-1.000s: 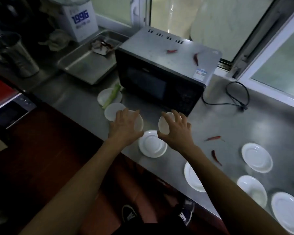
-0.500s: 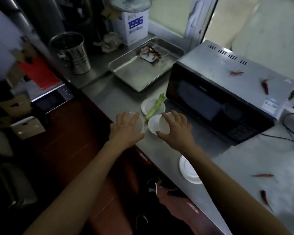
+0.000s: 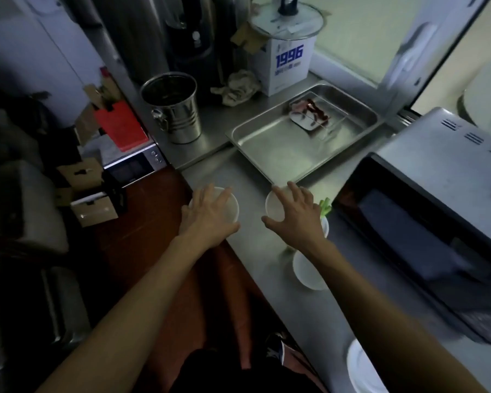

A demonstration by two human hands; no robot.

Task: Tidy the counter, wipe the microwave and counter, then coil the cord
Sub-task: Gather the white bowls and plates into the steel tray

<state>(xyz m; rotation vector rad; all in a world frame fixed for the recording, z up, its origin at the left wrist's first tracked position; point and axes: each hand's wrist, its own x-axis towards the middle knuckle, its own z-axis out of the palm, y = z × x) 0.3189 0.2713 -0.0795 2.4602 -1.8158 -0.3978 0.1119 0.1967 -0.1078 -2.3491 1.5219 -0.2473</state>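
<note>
left hand (image 3: pixel 207 219): palm down, fingers spread over a small white plate (image 3: pixel 230 207), gripping it at the rim, in front of the steel tray and to its left
right hand (image 3: pixel 296 215): fingers curled round a second white plate (image 3: pixel 272 208), tilted up on edge, just in front of the tray's near corner
steel tray (image 3: pixel 284 148): landmark, on the table (image 3: pixel 250 242) left of the microwave; a small dish with red scraps (image 3: pixel 309 114) lies in its far end
microwave (image 3: pixel 425 222): right of the tray, door shut, dark front, grey top with vents
green stalk (image 3: pixel 325 207): between the right hand and the microwave, lying on a plate mostly hidden by the wrist
other plates: one (image 3: pixel 306 270) on the table nearer the person than the tray, under the right forearm; another (image 3: pixel 360 370) at the bottom edge, blurred
metal bucket (image 3: pixel 173 109): left of the tray, upright
crumpled cloth (image 3: pixel 237 86): behind the tray, beside a white box marked 1996 (image 3: pixel 287 66)
glass lid (image 3: pixel 288 19): on top of that box
cord: cannot tell, out of frame
</note>
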